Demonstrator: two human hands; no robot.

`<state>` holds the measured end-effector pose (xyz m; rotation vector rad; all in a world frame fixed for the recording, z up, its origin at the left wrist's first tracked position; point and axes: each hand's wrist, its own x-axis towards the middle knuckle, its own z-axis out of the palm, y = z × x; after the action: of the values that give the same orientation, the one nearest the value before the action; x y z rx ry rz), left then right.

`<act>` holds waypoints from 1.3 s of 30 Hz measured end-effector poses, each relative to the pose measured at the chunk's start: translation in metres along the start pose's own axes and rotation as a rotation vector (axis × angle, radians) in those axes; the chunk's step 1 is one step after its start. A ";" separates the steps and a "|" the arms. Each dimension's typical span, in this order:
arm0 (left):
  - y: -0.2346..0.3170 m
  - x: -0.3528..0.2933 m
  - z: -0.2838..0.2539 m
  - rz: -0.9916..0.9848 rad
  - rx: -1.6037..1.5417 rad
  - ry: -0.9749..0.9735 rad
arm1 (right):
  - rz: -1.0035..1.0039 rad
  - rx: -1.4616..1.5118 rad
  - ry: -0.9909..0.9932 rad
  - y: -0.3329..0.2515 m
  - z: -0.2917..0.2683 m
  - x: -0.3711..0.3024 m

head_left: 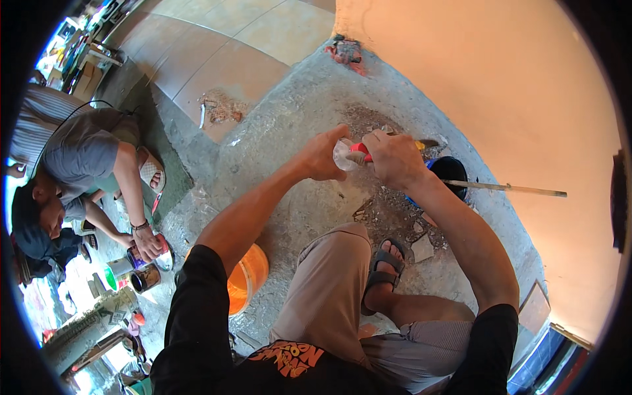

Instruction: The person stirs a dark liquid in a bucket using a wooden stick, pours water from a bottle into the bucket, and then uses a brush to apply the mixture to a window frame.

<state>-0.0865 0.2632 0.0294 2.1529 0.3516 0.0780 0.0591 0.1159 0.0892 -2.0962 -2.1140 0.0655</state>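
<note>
My left hand [324,157] curves around a clear, rounded plastic piece [343,155], which looks like part of a bottle, its thumb and fingers on opposite sides. Close beside it, my right hand [397,159] is closed on a red tool handle [361,151]. The handle's inner end meets the clear plastic; my fingers cover most of the rest, so its exact kind is hidden. A yellow piece with a dark end [426,143] shows just past my right knuckles; I cannot tell whether it belongs to the same tool. Both hands are above the rough concrete floor.
A dark bucket [454,172] with a stick [510,188] across it stands by the orange wall [474,72]. Rubble [395,207] lies below my hands. An orange bucket [258,266] is near my left elbow. At left, a crouching person [92,148] handles paint cans [146,278].
</note>
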 end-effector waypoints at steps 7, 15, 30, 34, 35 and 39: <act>-0.010 -0.023 0.020 -0.033 0.181 0.437 | 0.668 0.254 -0.284 -0.036 -0.003 0.041; -0.050 -0.044 0.025 -0.217 -0.006 0.675 | 0.684 0.406 -0.335 -0.034 0.004 0.054; -0.119 -0.070 0.020 -0.359 -0.120 1.029 | 0.464 0.799 -0.061 -0.005 -0.017 0.027; -0.123 -0.077 0.025 -0.419 -0.280 0.970 | 0.304 0.513 -0.008 -0.003 -0.029 0.017; -0.123 -0.081 0.027 -0.400 -0.370 0.939 | 0.318 0.544 -0.027 -0.001 -0.032 0.014; -0.097 -0.119 0.040 -0.632 -0.145 1.005 | 0.452 0.576 -0.032 0.007 -0.046 0.001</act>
<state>-0.2141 0.2501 -0.0637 1.6174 1.5166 0.7977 0.0729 0.1137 0.1332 -2.1361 -1.3571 0.6744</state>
